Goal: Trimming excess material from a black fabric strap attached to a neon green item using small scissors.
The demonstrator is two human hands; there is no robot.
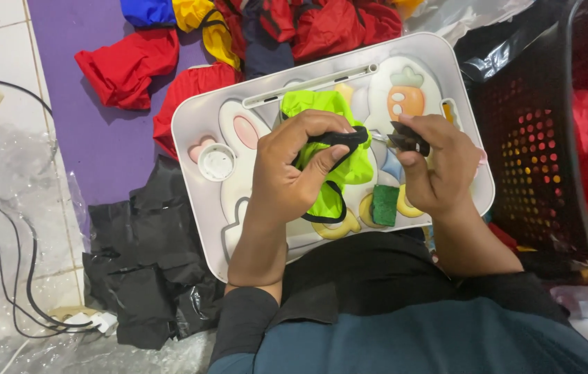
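Left hand [294, 166] around green garment [325, 114]

Matt neon-green cloth garment [321, 131] with black elastic trim over a smooth, glossy white plastic lap tray [197, 118]; crinkled black plastic sheeting [148, 270] and a perforated black plastic basket [543, 159] alongside.

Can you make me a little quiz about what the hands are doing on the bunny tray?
1. True or false: the left hand grips a lime-green fabric piece with black trim.
2. What small tool does the right hand hold? A) black-handled snips B) a spoon C) a pencil
3. What lies on the white plastic lap tray with bunny and carrot pictures, just left of the left hand?

Key:
1. True
2. A
3. A small round white cap
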